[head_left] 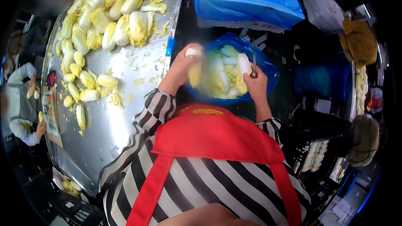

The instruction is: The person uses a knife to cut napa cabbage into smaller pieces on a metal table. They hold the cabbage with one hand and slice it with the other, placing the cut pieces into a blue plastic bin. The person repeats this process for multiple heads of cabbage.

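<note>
My left hand (185, 64) grips a small napa cabbage (194, 67), its pale cut base turned up. In my right hand (257, 81) is a knife (254, 59), its blade pointing away from me. The same hand holds a white-and-yellow cabbage leaf or piece (243, 69) beside the knife handle. Both hands are over a container lined with a blue plastic bag (270, 66), where loose cabbage leaves (226, 75) lie heaped. A blurred patch hides part of the bag's left side.
A metal table (125, 121) on my left bears many napa cabbages (100, 18) and leaf scraps. Ahead stands a foam box with blue lining (251, 4), holding leaves. Across the table a person (25, 103) holds small cabbages. Other people are at the right, near black crates (301, 153).
</note>
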{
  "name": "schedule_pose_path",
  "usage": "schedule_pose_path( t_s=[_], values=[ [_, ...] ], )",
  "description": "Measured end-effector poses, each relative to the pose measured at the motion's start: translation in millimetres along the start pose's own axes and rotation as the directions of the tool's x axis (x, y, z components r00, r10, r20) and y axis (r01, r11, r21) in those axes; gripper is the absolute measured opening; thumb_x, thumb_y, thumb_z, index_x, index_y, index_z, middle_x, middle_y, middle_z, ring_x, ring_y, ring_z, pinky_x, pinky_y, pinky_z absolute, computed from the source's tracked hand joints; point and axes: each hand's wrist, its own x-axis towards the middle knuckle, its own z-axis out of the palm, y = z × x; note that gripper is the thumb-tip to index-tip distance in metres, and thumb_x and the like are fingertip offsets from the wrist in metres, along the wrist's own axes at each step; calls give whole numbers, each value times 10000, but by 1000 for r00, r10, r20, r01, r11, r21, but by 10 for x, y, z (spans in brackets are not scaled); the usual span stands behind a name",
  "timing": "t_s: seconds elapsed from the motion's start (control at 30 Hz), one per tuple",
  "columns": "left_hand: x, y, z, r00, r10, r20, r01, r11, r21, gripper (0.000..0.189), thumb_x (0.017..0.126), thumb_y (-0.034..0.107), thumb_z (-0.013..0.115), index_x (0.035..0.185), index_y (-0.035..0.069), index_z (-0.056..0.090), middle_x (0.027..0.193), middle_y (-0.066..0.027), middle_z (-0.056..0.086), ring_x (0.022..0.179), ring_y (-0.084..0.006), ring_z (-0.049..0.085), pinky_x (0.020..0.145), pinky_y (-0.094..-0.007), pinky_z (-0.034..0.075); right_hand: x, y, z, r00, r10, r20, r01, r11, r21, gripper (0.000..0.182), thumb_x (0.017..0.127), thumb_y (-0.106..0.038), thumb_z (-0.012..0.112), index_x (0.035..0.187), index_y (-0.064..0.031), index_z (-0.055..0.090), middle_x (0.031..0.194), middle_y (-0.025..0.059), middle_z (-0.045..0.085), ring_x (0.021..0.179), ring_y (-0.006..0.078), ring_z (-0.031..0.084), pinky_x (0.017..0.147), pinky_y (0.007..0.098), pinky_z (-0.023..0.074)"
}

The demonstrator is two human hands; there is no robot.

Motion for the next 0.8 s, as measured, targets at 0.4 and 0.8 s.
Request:
schedule_pose_path(
  t_s=[0.4,0.8],
  values=[
    [-719,539,-895,821,182,-541,-311,938,-156,196,836,225,613,929,71,537,804,-83,587,697,-219,601,659,-357,534,-188,35,419,892,166,420,-210,976,60,285,795,-133,649,1048,-4,644,668,-26,513,504,54,469,466,211,381],
    [-2449,1732,-2987,-39,488,-872,-412,787,459,455,925,340,505,1256,34,439,1164,-131,572,1071,-256,549,931,-420,413,-254,-6,648,799,225,557,-312,948,65,306,808,-95,628,1099,-2,611,724,13,601,493,59,472,428,197,367]
  ],
)
